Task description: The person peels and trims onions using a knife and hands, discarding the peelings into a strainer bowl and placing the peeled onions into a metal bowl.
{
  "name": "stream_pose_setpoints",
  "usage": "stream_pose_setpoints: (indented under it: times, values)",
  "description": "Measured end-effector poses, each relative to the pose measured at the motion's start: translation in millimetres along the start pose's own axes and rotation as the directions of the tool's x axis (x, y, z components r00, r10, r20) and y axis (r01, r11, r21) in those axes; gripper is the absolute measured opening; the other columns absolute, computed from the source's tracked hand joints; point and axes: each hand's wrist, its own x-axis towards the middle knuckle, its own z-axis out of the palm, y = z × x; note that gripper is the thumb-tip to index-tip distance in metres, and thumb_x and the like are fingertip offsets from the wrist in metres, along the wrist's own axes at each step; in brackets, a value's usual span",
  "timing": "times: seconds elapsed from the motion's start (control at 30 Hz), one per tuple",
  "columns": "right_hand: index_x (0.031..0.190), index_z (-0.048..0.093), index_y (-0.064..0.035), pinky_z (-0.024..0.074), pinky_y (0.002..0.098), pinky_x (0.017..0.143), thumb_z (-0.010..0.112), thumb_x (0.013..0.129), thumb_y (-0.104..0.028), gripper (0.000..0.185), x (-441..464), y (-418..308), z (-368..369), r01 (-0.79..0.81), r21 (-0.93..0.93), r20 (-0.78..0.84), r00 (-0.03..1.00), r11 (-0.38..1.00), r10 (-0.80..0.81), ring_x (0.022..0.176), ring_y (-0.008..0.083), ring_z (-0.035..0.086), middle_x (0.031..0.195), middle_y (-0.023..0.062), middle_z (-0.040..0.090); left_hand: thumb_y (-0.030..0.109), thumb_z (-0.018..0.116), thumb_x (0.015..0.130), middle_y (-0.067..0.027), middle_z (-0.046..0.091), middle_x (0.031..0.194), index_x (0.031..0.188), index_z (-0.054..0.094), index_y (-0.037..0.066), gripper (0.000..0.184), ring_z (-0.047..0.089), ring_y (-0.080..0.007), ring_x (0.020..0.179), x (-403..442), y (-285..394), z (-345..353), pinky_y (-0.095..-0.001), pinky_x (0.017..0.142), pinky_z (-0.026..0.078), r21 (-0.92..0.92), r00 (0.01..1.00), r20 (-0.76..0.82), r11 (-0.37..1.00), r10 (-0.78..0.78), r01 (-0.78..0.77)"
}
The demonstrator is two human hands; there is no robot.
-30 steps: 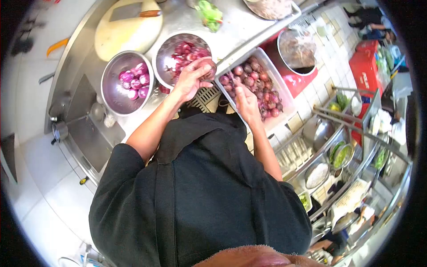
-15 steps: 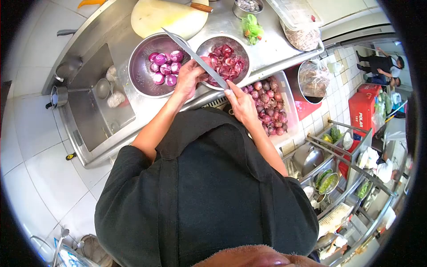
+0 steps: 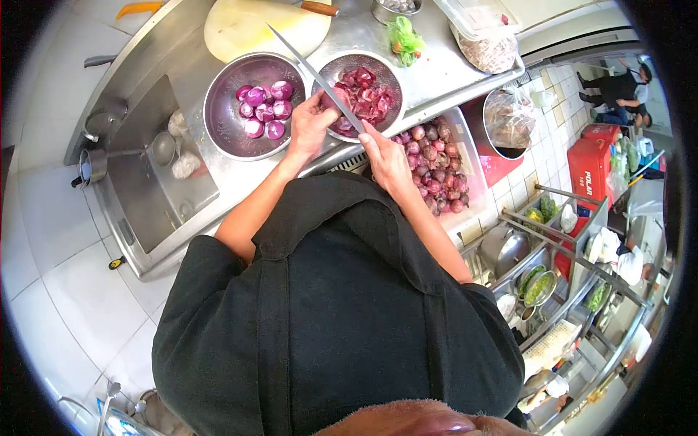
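Observation:
My right hand (image 3: pixel 387 160) is closed around the handle of a long knife (image 3: pixel 318 79), its blade pointing up and left across the left hand's fingertips. My left hand (image 3: pixel 311 129) has its fingers curled in by the blade; what they hold is mostly hidden. Both hands are at the near edge of a perforated metal bowl (image 3: pixel 398 93) of red onion skins (image 3: pixel 372 104). To its left, another perforated bowl (image 3: pixel 211 109) contains several peeled red onions (image 3: pixel 263 111). Unpeeled red onions (image 3: pixel 440 171) fill a plastic tub (image 3: pixel 476 171) below the counter, near my right hand.
A cutting board (image 3: pixel 247 33) lies behind the bowls, with a wooden handle (image 3: pixel 320 9) at its edge. A green plastic bag (image 3: pixel 404 40) and a lidded container (image 3: pixel 491 54) stand at right. The sink (image 3: pixel 138 211) is at left. A rack (image 3: pixel 574 247) and people (image 3: pixel 622 91) appear at far right.
The whole view has shifted slightly. The knife and both hands stay together over the bowl edge, with the blade turned a little steeper.

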Motion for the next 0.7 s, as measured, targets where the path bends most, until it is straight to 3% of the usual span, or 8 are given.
stream_pose_setpoints:
  times: [0.13, 0.27, 0.37, 0.43, 0.5, 0.57, 0.67, 0.7]
  values:
    - [0.137, 0.057, -0.0088, 0.0481, 0.0454, 0.095, 0.047, 0.100, -0.051, 0.057, 10, -17, -2, 0.036, 0.062, -0.034, 0.999, 0.997, -0.034, 0.114, 0.0428, 0.061, 0.116, 0.0280, 0.065, 0.000, 0.066, 0.086, -0.0056, 0.070, 0.105, 0.118, 0.064, -0.005, 0.032, 0.065, -0.0107, 0.095, -5, 1, 11, -0.0240, 0.086, 0.051, 0.102, 0.998, -0.037, 0.994, 0.041, -0.037]
    - [0.139, 0.056, -0.0077, 0.0474, 0.0430, 0.096, 0.046, 0.101, -0.050, 0.057, 25, -3, 11, 0.057, 0.094, -0.079, 0.996, 0.994, -0.050, 0.115, 0.0395, 0.062, 0.117, 0.0263, 0.066, 0.003, 0.070, 0.085, -0.0064, 0.071, 0.105, 0.121, 0.063, -0.003, 0.038, 0.066, -0.0102, 0.093, -5, 5, 17, -0.0244, 0.084, 0.052, 0.091, 0.991, -0.032, 0.988, 0.127, -0.123]
    - [0.140, 0.055, -0.0060, 0.0472, 0.0386, 0.096, 0.045, 0.102, -0.048, 0.057, 33, -14, 8, -0.013, 0.232, 0.014, 1.000, 0.973, 0.010, 0.114, 0.0303, 0.065, 0.114, 0.0237, 0.070, 0.008, 0.078, 0.080, -0.0077, 0.072, 0.102, 0.124, 0.061, -0.004, 0.049, 0.067, -0.0122, 0.092, -9, -15, 16, -0.0264, 0.083, 0.054, 0.335, 0.975, -0.067, 0.926, 0.210, -0.176]
    - [0.124, 0.065, -0.0023, 0.0495, 0.0378, 0.088, 0.046, 0.103, -0.046, 0.052, 42, -3, 20, -0.051, 0.283, -0.020, 0.998, 0.958, 0.059, 0.096, 0.0252, 0.067, 0.095, 0.0192, 0.071, 0.010, 0.081, 0.077, -0.0098, 0.073, 0.101, 0.124, 0.061, -0.005, 0.053, 0.067, -0.0131, 0.091, -11, -13, 21, -0.0276, 0.082, 0.054, 0.400, 0.960, -0.122, 0.898, 0.250, -0.183]
    - [0.083, 0.065, -0.0031, 0.0311, 0.0274, 0.040, 0.045, 0.103, -0.054, 0.058, 46, -2, 28, -0.026, 0.404, -0.072, 0.996, 0.915, 0.060, 0.043, 0.0088, 0.041, 0.053, 0.0004, 0.046, 0.011, 0.082, 0.075, -0.0148, 0.073, 0.101, 0.124, 0.061, -0.005, 0.056, 0.070, -0.0164, 0.091, -12, -11, 23, -0.0287, 0.083, 0.054, 0.475, 0.946, -0.138, 0.857, 0.295, -0.198]
    - [0.077, 0.063, -0.0029, 0.0357, 0.0298, 0.042, 0.045, 0.103, -0.052, 0.058, 48, -8, 23, -0.161, 0.493, 0.009, 0.984, 0.855, 0.181, 0.044, 0.0111, 0.045, 0.055, 0.0034, 0.050, 0.011, 0.082, 0.073, -0.0184, 0.071, 0.105, 0.122, 0.062, -0.004, 0.055, 0.069, -0.0176, 0.094, -11, -17, 20, -0.0295, 0.084, 0.054, 0.712, 0.872, -0.039, 0.626, 0.489, -0.319]
    - [0.071, 0.057, -0.0061, 0.0353, 0.0299, 0.040, 0.043, 0.101, -0.058, 0.062, 46, -12, 13, -0.358, 0.667, 0.202, 0.931, 0.654, 0.304, 0.041, 0.0124, 0.043, 0.052, 0.0019, 0.046, 0.002, 0.079, 0.075, -0.0086, 0.069, 0.108, 0.128, 0.060, -0.001, 0.057, 0.065, -0.0132, 0.096, -14, -10, 17, -0.0278, 0.087, 0.053, 0.657, 0.910, 0.027, 0.679, 0.413, -0.327]
    - [0.069, 0.054, -0.0077, 0.0340, 0.0293, 0.039, 0.042, 0.100, -0.061, 0.063, 48, -10, 7, -0.418, 0.714, 0.278, 0.906, 0.561, 0.321, 0.039, 0.0124, 0.041, 0.051, 0.0003, 0.043, -0.002, 0.075, 0.076, -0.0093, 0.067, 0.110, 0.131, 0.056, -0.001, 0.058, 0.065, -0.0145, 0.098, -12, -10, 14, -0.0298, 0.088, 0.053, 0.299, 0.984, -0.006, 0.939, 0.176, -0.167]
